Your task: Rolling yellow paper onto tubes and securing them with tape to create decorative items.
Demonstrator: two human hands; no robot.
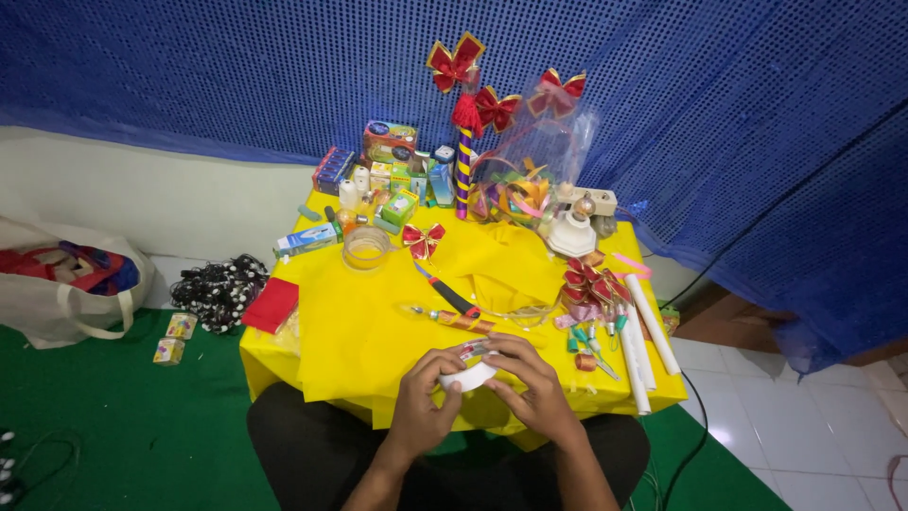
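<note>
Both hands, left hand (423, 402) and right hand (535, 388), curled gripping white round tape roll (468, 376) above yellow cloth-covered table (359, 331).

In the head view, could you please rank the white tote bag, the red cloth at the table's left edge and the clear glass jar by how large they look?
1. White tote bag, clearly largest.
2. Red cloth.
3. Clear glass jar, only a little smaller than the cloth in the picture; it stands farther from the camera, so this order is unsure.

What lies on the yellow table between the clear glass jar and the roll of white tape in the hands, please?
In the head view, mostly bare yellow cover separates the glass jar from the white tape roll; a ribbon-wrapped stick lies just right of that line.
</note>
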